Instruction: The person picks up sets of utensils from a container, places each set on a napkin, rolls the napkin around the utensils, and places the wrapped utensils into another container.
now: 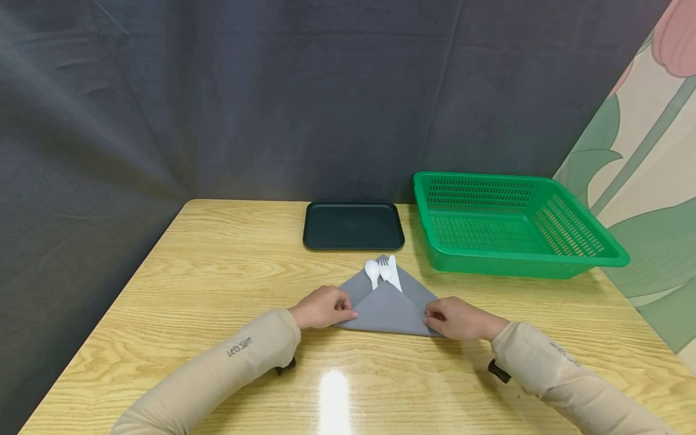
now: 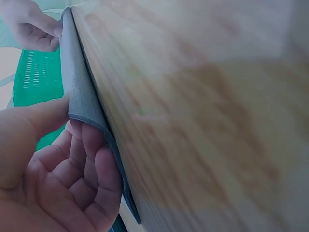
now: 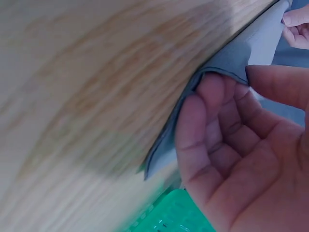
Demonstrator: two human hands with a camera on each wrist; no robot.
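Observation:
A grey cloth napkin [image 1: 388, 309] lies on the table, its near part folded up into a triangle. Tucked side by side under the fold are a white spoon [image 1: 372, 270], a white fork [image 1: 385, 269] and a white knife [image 1: 394, 273]; their upper ends show and their lower ends are hidden. My left hand [image 1: 324, 307] pinches the folded layer near the napkin's left corner, thumb on top and fingertips beneath the edge in the left wrist view. At the right side my right hand [image 1: 458, 318] pinches the same layer the same way, as the right wrist view shows.
Behind the napkin sits a black rectangular tray [image 1: 353, 226]. A green plastic basket [image 1: 505, 261] with perforated walls stands at the back right, overhanging the table's [image 1: 217, 260] right edge. A dark curtain [image 1: 326, 96] hangs along the back and left.

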